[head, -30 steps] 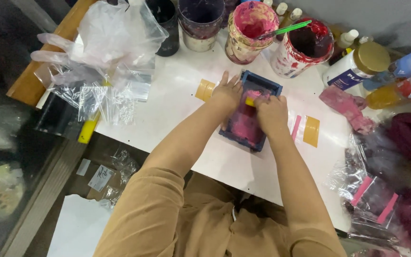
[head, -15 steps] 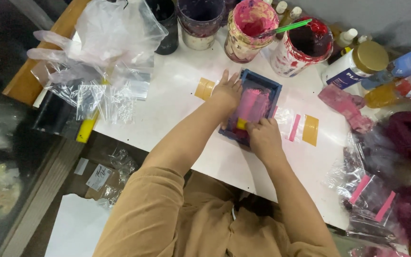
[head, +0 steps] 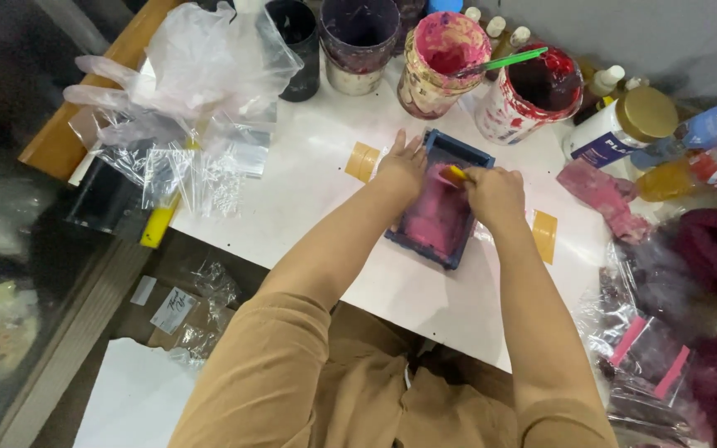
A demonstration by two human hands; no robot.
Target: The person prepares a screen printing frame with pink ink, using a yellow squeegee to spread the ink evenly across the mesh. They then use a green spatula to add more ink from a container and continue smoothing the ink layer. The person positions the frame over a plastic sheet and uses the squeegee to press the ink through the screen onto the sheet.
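Pink-inked blue frame (head: 440, 209) runs lengthwise away from the person, hands (head: 450, 181) on top.

Bare white tabletop (head: 309, 178) lies open left of the left hand's fingers (head: 400, 149), as far as the heap of clear plastic bags (head: 188, 99). Beyond the fingertips of both hands, paint-smeared pots (head: 446, 62) stand close together, a green stick (head: 499, 62) bridging two of them. Right of the right hand (head: 495, 195), a pink rag (head: 603, 195) and bottles (head: 624, 124) crowd the table edge.
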